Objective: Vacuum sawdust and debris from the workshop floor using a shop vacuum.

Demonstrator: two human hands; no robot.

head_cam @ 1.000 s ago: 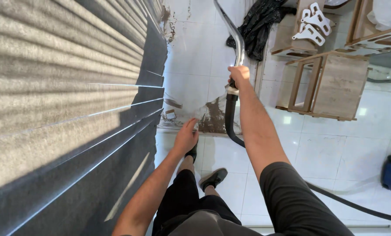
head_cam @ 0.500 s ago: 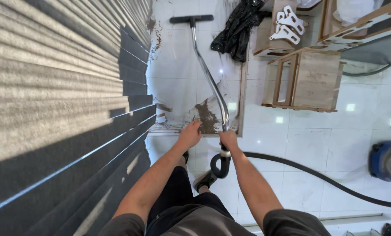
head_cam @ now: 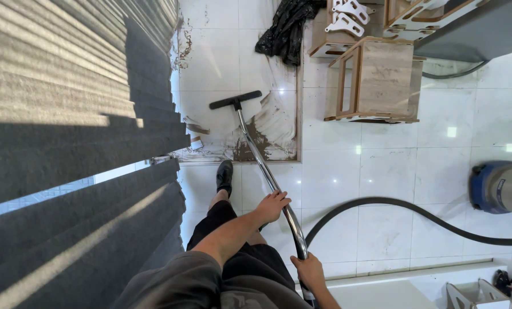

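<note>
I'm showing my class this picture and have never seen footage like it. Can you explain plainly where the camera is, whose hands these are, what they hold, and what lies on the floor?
There is no machine doing the work here: a person wears a camera on the head, so the single view looks straight down over their own arms and legs to the floor. The left hand grips the shiny metal tube of a vacuum cleaner partway up; the right hand holds it lower in the picture, near where the black hose joins. The tube ends in a black floor nozzle resting on white tiles beside a brown dirty patch. The hose curves away to a blue and grey vacuum body at the right edge. Farther off stand a small wooden table and a dark crumpled cloth. On the left is a grey ribbed wall.
</note>
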